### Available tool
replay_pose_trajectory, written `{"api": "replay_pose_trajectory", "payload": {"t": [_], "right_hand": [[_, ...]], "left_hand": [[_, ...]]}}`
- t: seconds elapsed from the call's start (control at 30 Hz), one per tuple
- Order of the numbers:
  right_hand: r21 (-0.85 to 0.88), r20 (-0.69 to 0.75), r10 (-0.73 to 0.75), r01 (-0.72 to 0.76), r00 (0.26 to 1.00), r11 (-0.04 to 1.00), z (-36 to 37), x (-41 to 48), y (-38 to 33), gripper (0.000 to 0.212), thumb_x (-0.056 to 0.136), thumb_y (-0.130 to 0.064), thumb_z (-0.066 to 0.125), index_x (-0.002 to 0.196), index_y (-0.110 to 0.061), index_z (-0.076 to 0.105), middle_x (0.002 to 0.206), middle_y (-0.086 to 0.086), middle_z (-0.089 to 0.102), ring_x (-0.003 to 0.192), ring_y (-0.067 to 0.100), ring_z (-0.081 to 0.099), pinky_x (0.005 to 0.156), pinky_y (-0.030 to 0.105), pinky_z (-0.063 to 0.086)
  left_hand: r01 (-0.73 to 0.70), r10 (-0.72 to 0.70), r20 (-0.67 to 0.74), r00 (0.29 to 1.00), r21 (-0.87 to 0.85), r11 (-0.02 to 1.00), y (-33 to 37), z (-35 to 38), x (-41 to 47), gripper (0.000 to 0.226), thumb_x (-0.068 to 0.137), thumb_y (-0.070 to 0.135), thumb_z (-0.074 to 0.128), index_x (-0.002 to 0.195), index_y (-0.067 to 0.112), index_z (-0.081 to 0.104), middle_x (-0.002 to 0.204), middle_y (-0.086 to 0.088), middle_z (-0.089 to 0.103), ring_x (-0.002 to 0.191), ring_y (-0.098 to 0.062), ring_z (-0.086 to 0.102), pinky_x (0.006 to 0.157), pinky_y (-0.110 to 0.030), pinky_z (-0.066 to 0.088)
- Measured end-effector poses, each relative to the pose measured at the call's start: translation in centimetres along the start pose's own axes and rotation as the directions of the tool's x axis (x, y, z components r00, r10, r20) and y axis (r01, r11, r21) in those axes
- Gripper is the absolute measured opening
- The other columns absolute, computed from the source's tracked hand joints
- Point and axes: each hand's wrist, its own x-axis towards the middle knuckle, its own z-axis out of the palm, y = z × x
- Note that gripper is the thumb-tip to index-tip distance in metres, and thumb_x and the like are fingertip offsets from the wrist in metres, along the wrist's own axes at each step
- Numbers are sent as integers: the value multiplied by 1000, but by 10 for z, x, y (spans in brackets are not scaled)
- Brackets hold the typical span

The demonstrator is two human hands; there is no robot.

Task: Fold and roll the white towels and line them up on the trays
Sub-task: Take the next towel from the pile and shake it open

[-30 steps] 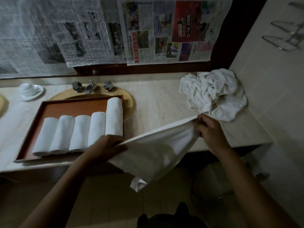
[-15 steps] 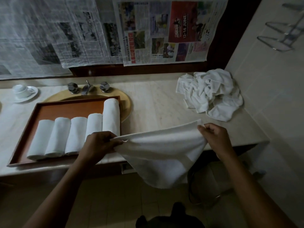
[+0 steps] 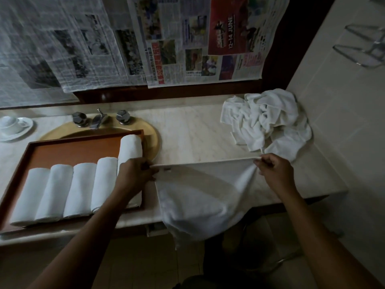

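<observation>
Under and beyond the fingers, a pale marble counter (image 3: 198, 134), running to the tiled wall on the right. Far past the fingertips, newspaper sheets (image 3: 187, 38) hung along the back. Left of the left fingers, a brown rectangular tray (image 3: 68, 149), set on the counter and partly over a round golden plate or basin (image 3: 153, 140); cannot tell which. Between the two sets of fingers, a white towel (image 3: 200, 197), its far edge pulled into a straight line from hand to hand; lies flat on the counter toward the body and hangs down over the near edge. Just beyond the right fingers, a loose heap of white towels (image 3: 268, 122) against the wall. In the tray, left of the left fingers, five rolled towels (image 3: 81, 188) side by side and touching; the rightmost one reaches farther back and passes partly under the left hand. Left hand (image 3: 133, 174): fingers curled, pinching the left corner of the towel. Right hand (image 3: 275, 170): thumb and fingers pinching the right corner, with the cloth gathered in small folds below them. Far to the left of the fingers, a white cup (image 3: 10, 122) on a saucer. Beyond the left fingers, behind the tray, a metal tap (image 3: 99, 119) between two knobs.
</observation>
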Motion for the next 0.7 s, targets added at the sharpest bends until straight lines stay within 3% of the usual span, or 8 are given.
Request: {"api": "replay_pose_trajectory", "payload": {"t": [0.1,0.27,0.37,0.43,0.5,0.57,0.7], "right_hand": [[47,-30,-32,33,999,998,4,49,-20,10,88,-33,80,86,-27,72,71,-11,73,67,10,73,78,41,62],[131,-12,-71,72,997,989,19,160,-43,11,86,-38,79,83,-30,72,77,-7,75,73,16,75,80,50,63],[115,-27,-91,93,996,989,32,218,-64,9,89,-35,78,91,-27,74,78,-9,75,72,8,74,81,42,63],[109,-43,-108,112,993,988,46,256,-74,7,91,-29,76,93,-23,74,79,-11,73,69,3,72,79,37,63],[79,-41,-129,131,991,988,62,293,-79,5,92,-30,75,93,-26,73,80,-12,73,74,7,72,80,40,63],[42,-23,-145,146,989,988,79,328,-80,5,93,-33,72,94,-29,72,85,-9,73,82,15,72,83,45,61],[-44,-7,-150,149,989,988,114,377,-79,14,95,-31,71,100,-19,75,89,-2,75,81,18,72,83,42,60]], "left_hand": [[22,-25,-70,997,-38,999,14,-3,52,4,90,22,77,89,19,75,70,4,75,65,-3,72,63,-27,54],[-52,55,-165,985,23,998,51,-8,139,7,93,22,74,90,17,77,70,7,72,60,7,65,53,-9,45],[-13,8,-203,979,-22,1000,66,-6,192,10,95,24,72,97,15,75,80,2,74,70,-8,71,63,-24,57],[15,-11,-236,972,18,1000,71,-2,227,8,97,26,69,96,19,73,81,5,71,75,-11,68,64,-29,51],[41,-38,-258,965,5,999,73,3,264,6,96,23,70,94,18,74,82,3,71,77,-14,66,64,-32,48],[79,-88,-279,956,-43,996,70,7,300,7,92,21,73,95,16,76,82,-1,72,80,-22,69,71,-38,53],[169,-168,-277,946,-23,985,58,22,354,11,93,19,71,98,13,78,83,-1,73,83,-23,69,72,-32,51]]}}
